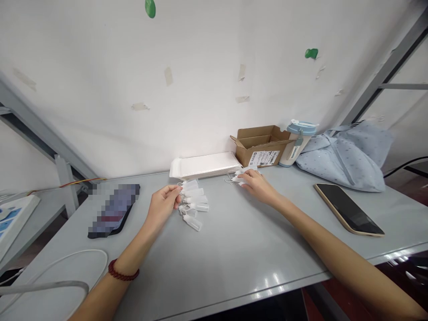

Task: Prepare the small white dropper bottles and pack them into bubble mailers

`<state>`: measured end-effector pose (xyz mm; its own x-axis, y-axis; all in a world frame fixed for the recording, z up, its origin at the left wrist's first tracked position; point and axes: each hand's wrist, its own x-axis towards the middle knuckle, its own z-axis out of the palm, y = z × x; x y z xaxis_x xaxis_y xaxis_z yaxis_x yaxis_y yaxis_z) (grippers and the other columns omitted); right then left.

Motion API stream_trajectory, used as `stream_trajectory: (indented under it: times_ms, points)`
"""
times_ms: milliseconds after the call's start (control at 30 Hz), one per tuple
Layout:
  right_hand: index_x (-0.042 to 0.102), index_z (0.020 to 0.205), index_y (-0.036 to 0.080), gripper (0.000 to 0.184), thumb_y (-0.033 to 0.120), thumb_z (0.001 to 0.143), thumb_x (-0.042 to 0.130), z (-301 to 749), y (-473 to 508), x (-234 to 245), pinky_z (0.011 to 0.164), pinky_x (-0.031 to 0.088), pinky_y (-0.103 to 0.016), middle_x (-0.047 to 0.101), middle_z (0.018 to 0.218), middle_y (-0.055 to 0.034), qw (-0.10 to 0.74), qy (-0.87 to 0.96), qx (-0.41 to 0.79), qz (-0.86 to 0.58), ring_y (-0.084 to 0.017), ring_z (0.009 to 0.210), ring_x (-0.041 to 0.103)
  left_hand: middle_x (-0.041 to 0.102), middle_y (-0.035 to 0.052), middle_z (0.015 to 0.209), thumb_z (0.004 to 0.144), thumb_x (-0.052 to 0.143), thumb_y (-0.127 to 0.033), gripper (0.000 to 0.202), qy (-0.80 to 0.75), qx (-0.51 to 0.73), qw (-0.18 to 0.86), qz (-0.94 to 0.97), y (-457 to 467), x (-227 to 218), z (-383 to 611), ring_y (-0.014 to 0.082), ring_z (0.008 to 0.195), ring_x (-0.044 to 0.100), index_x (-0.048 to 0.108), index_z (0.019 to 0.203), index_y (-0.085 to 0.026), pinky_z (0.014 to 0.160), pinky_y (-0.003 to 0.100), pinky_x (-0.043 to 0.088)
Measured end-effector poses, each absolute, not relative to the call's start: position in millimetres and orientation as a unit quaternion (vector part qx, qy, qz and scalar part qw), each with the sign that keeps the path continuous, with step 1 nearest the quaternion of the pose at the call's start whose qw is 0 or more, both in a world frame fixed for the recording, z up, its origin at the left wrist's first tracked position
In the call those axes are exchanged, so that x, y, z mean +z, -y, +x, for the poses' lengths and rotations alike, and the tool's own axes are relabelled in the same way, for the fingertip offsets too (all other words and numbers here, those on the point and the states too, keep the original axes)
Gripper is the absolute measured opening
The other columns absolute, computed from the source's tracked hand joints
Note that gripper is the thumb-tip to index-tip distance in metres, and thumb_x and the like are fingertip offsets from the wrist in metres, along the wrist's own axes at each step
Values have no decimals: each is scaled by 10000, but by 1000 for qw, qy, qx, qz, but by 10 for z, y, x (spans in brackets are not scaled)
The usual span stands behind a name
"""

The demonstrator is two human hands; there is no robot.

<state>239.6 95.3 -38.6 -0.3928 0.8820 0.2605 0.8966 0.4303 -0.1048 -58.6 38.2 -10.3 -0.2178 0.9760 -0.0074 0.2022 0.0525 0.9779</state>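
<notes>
Several small translucent plastic tubes (194,200) with white caps and thin loops lie fanned out in a row on the grey table (234,249). My left hand (164,203) is closed in a pinch at the capped ends of the upper tubes; its fingertips partly hide what they grip. Farther right, a second small group of similar tubes (238,178) lies by the cardboard box, with loops sticking out to the left. My right hand (257,183) reaches over this group, fingers bent and closed on it, and covers most of it.
Behind the hands lies a flat white stack (209,165), beside an open cardboard box (264,149). A blue-lidded cup (296,145) and a pale blue cloth bag (344,156) stand farther right. One phone (349,209) lies right, a blurred dark object (115,211) left, near a white cable (100,252).
</notes>
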Motion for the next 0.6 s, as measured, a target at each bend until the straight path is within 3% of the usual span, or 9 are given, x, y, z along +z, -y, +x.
stream_trajectory:
  times_ms: [200,400,600]
  points:
    - [594,1067,209,263,140,830,501,2427,-1025,-482,760,449,-358,524,1039,-99,220,840,-4,-496,-172,778,548,526,-44,552,733,602,-358,209,-614,476,389,495,-355,-93,-566,75,460,422,619,779,-155,457,198,313]
    - [599,990,214,223,133,829,467,2430,-1054,-521,702,466,-316,527,993,-76,313,817,27,-482,-166,773,552,524,-48,541,755,578,-341,199,-610,475,370,515,-330,-62,-544,71,455,424,616,790,-149,464,192,326]
    - [596,940,186,142,248,845,510,2364,-969,-343,702,469,-325,568,856,-61,427,770,57,-470,-170,731,553,520,-50,546,772,574,-369,220,-597,482,368,525,-300,-42,-510,72,456,420,610,808,-155,471,194,341]
